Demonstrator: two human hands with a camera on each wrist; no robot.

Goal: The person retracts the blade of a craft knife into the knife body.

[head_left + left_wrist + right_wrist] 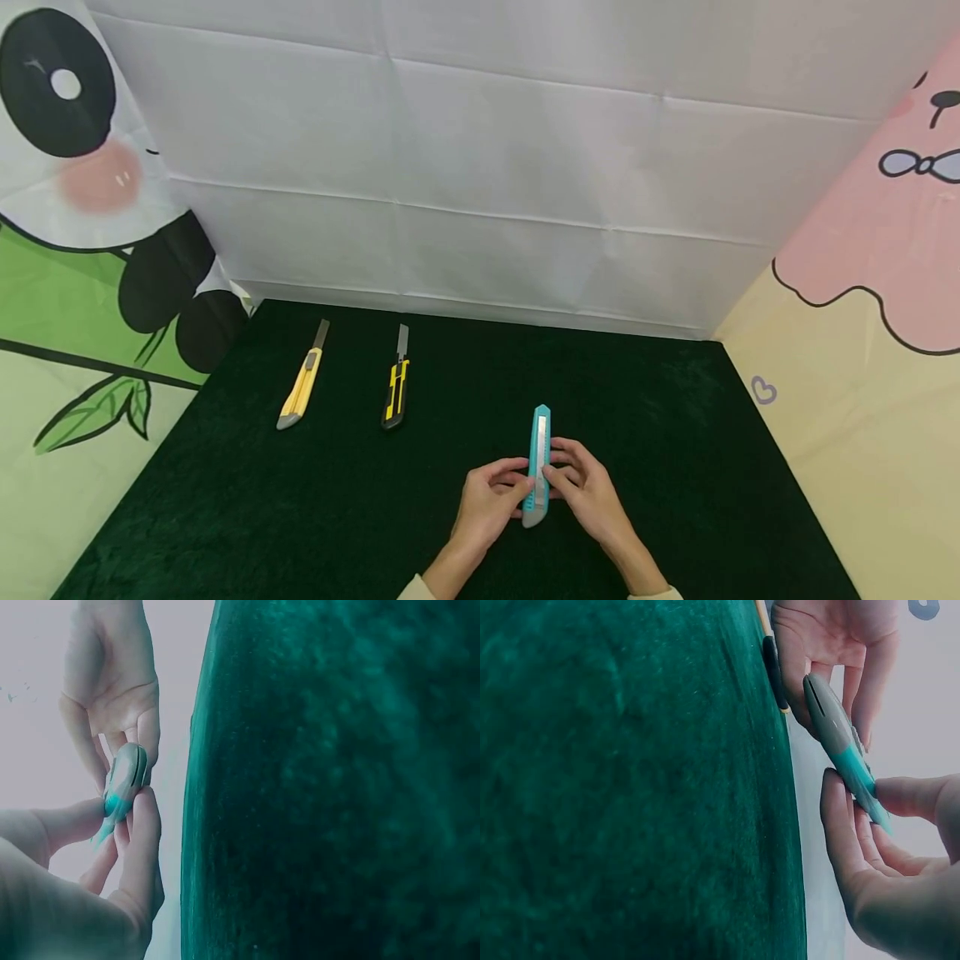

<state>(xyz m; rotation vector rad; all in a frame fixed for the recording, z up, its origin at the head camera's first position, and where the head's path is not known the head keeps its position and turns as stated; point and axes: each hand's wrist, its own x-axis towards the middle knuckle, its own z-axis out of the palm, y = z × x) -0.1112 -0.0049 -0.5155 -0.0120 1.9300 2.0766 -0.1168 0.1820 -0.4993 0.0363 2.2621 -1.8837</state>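
Note:
Both hands hold a turquoise utility knife with a grey end cap, its grey end toward the person and no blade showing past the far tip. My left hand pinches it from the left, thumb on the near part of the body. From the other side my right hand grips it, thumb tip on the pale strip along its face. Both wrist views show the knife's grey end between the two hands, held above the table.
A dark green cloth covers the table. Farther left lie a yellow utility knife and a black-and-yellow utility knife, blades extended and pointing away. A white sheet hangs behind, with printed cartoon panels at both sides.

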